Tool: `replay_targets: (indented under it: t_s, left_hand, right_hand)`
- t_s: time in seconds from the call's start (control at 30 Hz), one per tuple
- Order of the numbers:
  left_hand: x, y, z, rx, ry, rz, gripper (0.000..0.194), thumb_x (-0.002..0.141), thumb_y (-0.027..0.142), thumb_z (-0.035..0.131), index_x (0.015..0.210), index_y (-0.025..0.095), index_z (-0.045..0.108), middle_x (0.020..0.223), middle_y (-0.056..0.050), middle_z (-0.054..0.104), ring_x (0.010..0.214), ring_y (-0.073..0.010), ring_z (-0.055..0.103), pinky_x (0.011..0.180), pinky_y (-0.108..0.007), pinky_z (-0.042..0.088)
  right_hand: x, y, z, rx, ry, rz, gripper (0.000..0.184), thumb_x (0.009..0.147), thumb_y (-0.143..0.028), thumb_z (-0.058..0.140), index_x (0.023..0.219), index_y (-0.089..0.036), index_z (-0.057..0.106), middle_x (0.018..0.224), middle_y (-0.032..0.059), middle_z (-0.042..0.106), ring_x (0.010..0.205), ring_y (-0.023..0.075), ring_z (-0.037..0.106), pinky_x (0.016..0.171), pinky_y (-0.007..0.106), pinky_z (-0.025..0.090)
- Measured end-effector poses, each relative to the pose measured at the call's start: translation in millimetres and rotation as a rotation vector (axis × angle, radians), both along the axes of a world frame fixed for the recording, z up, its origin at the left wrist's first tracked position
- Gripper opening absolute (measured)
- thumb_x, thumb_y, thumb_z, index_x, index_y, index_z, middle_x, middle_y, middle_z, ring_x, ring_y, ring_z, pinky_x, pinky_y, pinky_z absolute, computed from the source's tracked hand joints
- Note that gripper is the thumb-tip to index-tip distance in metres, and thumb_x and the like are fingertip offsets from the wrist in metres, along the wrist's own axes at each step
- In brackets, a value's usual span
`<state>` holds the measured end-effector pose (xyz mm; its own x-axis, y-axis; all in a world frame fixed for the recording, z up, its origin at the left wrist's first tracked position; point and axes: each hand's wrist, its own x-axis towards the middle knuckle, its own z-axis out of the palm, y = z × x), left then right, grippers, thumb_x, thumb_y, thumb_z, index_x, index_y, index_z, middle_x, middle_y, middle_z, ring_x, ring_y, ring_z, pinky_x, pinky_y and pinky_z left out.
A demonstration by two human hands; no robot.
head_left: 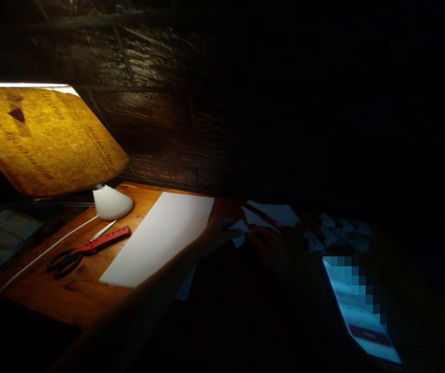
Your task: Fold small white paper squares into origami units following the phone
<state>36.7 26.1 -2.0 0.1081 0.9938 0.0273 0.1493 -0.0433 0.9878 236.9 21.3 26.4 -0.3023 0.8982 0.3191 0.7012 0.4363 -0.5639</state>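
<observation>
A small white piece of paper (239, 233) is held between my two hands, in dim light past the right edge of a large white sheet (163, 238). My left hand (218, 232) is closed on the paper's left side. My right hand (267, 243), mostly in shadow, grips its right side with the fingertips. Just behind the hands lie more white paper (280, 213) and a dark, slim object (259, 212) across it, too dim to name. The fingers' exact placement is hard to make out.
Scissors with black handles (65, 262), a red strip (103, 241) over them, lie on the wooden table (62, 295) at left. A lamp with a white base (112, 202) and yellow printed shade (47, 140) stands behind. Crumpled white pieces (336, 233) and a lit screen (358, 305) are at right.
</observation>
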Motion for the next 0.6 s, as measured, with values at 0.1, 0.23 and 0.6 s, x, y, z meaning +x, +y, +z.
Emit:
replay_targets:
  t_s: [0.1, 0.23, 0.6]
  left_hand:
    - [-0.4, 1.0, -1.5, -0.030, -0.042, 0.007, 0.028, 0.066, 0.039, 0.077, 0.075, 0.014, 0.068, 0.068, 0.001, 0.060, 0.063, -0.0129, 0.052, 0.058, -0.023, 0.037]
    - [0.5, 0.7, -1.8, -0.037, -0.085, 0.012, 0.028, 0.067, 0.038, 0.077, 0.077, 0.013, 0.069, 0.070, 0.001, 0.062, 0.064, -0.0131, 0.053, 0.059, -0.023, 0.039]
    - [-0.6, 2.7, -1.7, 0.005, -0.036, -0.033, 0.028, 0.073, 0.040, 0.074, 0.081, 0.014, 0.069, 0.074, -0.002, 0.063, 0.068, -0.0150, 0.054, 0.062, -0.025, 0.040]
  right_hand:
    - [0.2, 0.6, 4.1, -0.078, 0.098, 0.043, 0.017, 0.088, -0.036, 0.061, 0.098, -0.031, 0.074, 0.094, 0.0016, 0.076, 0.090, 0.0270, 0.068, 0.093, 0.046, 0.045]
    - [1.8, 2.0, 3.6, -0.159, 0.187, 0.117, 0.022, 0.088, -0.032, 0.059, 0.105, -0.029, 0.072, 0.102, 0.0024, 0.076, 0.099, 0.0276, 0.068, 0.096, 0.046, 0.045]
    - [-2.3, 0.4, -1.1, -0.076, 0.247, 0.022, 0.017, 0.082, -0.030, 0.060, 0.095, -0.031, 0.072, 0.094, 0.0027, 0.076, 0.093, 0.0295, 0.067, 0.093, 0.050, 0.048]
